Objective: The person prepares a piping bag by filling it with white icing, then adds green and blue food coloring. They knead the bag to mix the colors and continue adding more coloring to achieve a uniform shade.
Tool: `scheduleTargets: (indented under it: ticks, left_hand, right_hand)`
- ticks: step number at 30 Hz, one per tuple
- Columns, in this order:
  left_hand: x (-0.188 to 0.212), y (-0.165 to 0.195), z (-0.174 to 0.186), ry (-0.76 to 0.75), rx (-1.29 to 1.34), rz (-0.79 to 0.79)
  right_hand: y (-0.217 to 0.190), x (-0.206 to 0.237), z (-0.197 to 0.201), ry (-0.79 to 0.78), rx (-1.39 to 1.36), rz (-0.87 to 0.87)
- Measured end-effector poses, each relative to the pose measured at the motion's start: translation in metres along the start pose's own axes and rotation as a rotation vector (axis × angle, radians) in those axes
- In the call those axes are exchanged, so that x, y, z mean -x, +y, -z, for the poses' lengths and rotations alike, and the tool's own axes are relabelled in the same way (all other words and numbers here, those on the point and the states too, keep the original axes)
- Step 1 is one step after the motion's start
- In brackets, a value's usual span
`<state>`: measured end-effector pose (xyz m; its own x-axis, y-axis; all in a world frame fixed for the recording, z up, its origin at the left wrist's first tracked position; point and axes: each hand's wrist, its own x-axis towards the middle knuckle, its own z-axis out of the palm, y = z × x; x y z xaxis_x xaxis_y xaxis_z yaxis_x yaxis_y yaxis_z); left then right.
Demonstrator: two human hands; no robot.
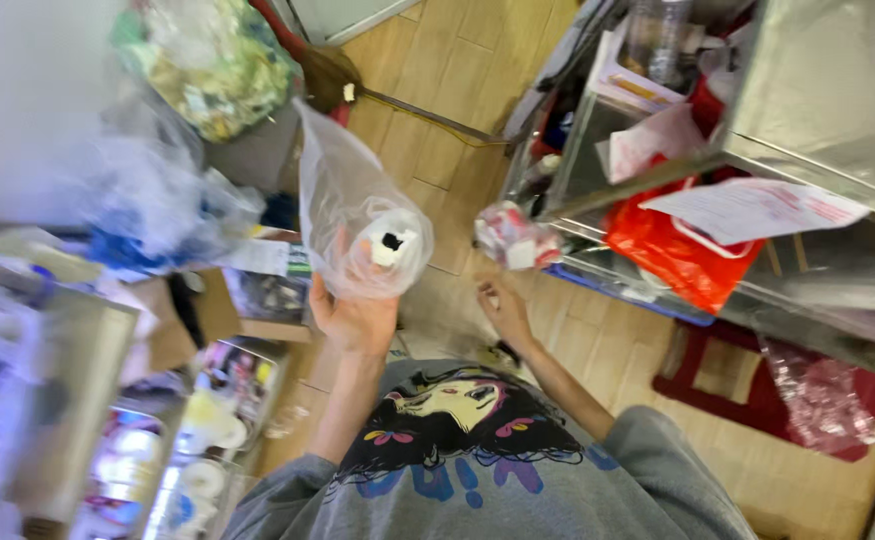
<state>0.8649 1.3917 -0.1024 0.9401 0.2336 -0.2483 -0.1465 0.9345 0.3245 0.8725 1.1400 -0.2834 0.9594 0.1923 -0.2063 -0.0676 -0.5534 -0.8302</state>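
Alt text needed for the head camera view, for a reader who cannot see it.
Seen from above, a person's left hand holds up a clear plastic bag with a white item inside, while the right hand reaches toward a small crumpled packet. A red bag hangs on a metal shelf over a wooden floor.

Wooden plank floor (457, 70) runs centre frame; red plastic stool (717, 385) lower right, cardboard box (262, 305) left of centre, full rubbish bag (212, 60) upper left, broom (332, 75) top centre.

Left shelves (47, 400) are a total blur, my bag (357, 210) hides what's inside, crumpled packet (513, 240) too smeared to identify.
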Motion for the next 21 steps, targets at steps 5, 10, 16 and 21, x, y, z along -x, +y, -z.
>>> scheduleTargets:
  ticks: [5,10,16,21]
  left_hand:
    - [-0.065,0.072,-0.020,-0.106,0.052,0.185]
    - [-0.125,0.091,-0.034,-0.214,0.151,0.300]
    - [-0.202,0.073,-0.059,-0.071,0.098,0.390]
    - [-0.258,0.052,-0.069,-0.135,0.104,0.419]
  right_hand:
    - [-0.067,-0.068,-0.024,0.293,-0.183,0.143]
    - [-0.098,-0.121,-0.027,0.471,-0.206,-0.035]
    - [-0.115,-0.209,-0.003,0.719,-0.810,-0.209]
    - [-0.118,-0.281,0.028,0.837,-1.108,-0.478]
